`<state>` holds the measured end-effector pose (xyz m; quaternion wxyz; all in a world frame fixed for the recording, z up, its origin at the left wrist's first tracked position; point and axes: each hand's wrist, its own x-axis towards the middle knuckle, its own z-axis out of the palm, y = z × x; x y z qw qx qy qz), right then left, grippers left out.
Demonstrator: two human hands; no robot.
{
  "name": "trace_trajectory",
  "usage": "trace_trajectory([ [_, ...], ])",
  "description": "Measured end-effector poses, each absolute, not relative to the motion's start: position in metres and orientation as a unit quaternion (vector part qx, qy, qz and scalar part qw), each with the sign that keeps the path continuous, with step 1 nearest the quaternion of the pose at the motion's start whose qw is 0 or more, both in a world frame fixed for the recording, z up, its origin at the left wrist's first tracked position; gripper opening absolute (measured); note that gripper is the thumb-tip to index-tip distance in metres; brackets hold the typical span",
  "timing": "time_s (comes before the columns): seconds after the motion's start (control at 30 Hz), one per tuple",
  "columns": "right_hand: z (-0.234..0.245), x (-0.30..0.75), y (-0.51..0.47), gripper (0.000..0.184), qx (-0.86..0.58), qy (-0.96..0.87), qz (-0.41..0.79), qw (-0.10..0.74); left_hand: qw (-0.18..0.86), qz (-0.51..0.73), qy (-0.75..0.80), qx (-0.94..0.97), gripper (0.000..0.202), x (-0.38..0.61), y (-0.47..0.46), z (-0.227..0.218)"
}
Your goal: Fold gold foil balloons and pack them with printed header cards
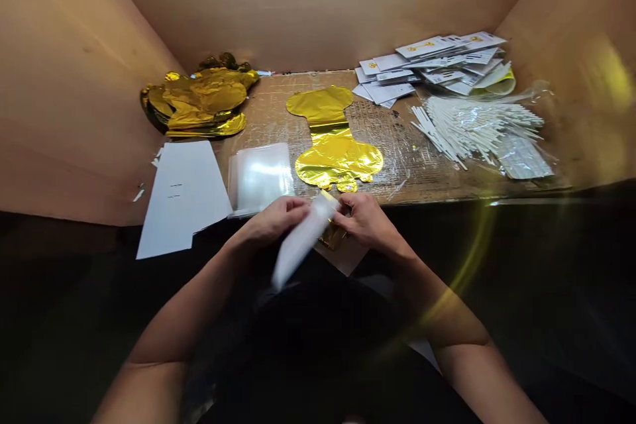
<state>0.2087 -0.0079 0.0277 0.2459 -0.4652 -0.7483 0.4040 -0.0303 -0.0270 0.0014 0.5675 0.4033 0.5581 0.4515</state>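
My left hand (275,217) and my right hand (366,220) meet at the near edge of the table (427,165), both closed. Between them is a folded gold foil balloon (332,233) and a white card or sleeve (301,245), blurred by motion, slanting down to the left. The left fingers pinch the top of the white piece. The right fingers hold the gold foil. Just beyond the hands a flat gold foil balloon (332,142) lies spread out on the table.
A heap of gold foil balloons (199,103) lies at the back left. White sheets (181,195) and clear plastic bags (259,177) lie at the left. Printed white cards (430,65) are piled at the back right, with white sticks (472,127) beside them. Brown board walls surround the table.
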Motion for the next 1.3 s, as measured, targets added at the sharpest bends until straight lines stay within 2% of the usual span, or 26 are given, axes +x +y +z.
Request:
trace_trajectory([
  [0.1,0.031,0.227,-0.007,0.025,-0.427,-0.708,0.502,0.253,0.659,0.305,0.503,0.469,0.034,-0.018,-0.022,0.016],
  [0.2,0.033,0.246,-0.007,0.031,-0.399,-0.632,0.609,0.265,0.650,0.280,0.475,0.522,0.036,-0.009,-0.012,0.028],
  [0.27,0.029,0.251,-0.009,0.032,-0.400,-0.578,0.648,0.293,0.614,0.314,0.481,0.541,0.036,0.000,-0.002,0.030],
  [0.33,0.022,0.248,-0.011,0.040,-0.424,-0.528,0.641,0.362,0.577,0.409,0.488,0.511,0.035,0.013,0.008,0.027],
  [0.43,0.010,0.245,0.002,0.039,-0.460,-0.503,0.567,0.463,0.565,0.556,0.454,0.406,0.045,0.043,0.017,0.014],
  [0.5,0.007,0.257,0.029,0.033,-0.496,-0.549,0.480,0.471,0.576,0.593,0.433,0.358,0.048,0.060,0.019,0.005],
  [0.57,0.010,0.285,0.065,0.029,-0.574,-0.613,0.332,0.429,0.587,0.603,0.434,0.320,0.047,0.068,0.022,0.001],
  [0.67,0.019,0.337,0.121,0.027,-0.725,-0.631,0.098,0.258,0.618,0.586,0.456,0.258,0.040,0.062,0.030,0.002],
  [0.73,0.024,0.362,0.148,0.031,-0.772,-0.619,0.040,0.136,0.640,0.563,0.481,0.208,0.034,0.050,0.035,0.005],
  [0.8,0.025,0.376,0.162,0.033,-0.784,-0.616,0.022,0.073,0.660,0.534,0.502,0.163,0.031,0.037,0.039,0.008],
  [0.97,0.025,0.379,0.166,0.036,-0.772,-0.631,0.003,0.075,0.674,0.500,0.527,0.129,0.035,0.020,0.043,0.009],
  [1.03,0.028,0.370,0.160,0.033,-0.761,-0.636,0.002,0.129,0.673,0.504,0.527,0.123,0.033,0.020,0.044,0.009],
  [1.1,0.034,0.353,0.148,0.025,-0.719,-0.646,0.080,0.243,0.672,0.510,0.522,0.123,0.031,0.023,0.044,0.007],
  [1.17,0.040,0.325,0.127,0.023,-0.623,-0.641,0.268,0.359,0.672,0.517,0.514,0.134,0.031,0.027,0.043,0.005],
  [1.23,0.045,0.294,0.103,0.027,-0.503,-0.603,0.475,0.397,0.673,0.524,0.498,0.155,0.033,0.033,0.041,0.003],
  [1.3,0.048,0.266,0.083,0.033,-0.432,-0.564,0.592,0.380,0.674,0.535,0.477,0.180,0.037,0.038,0.037,0.002],
])
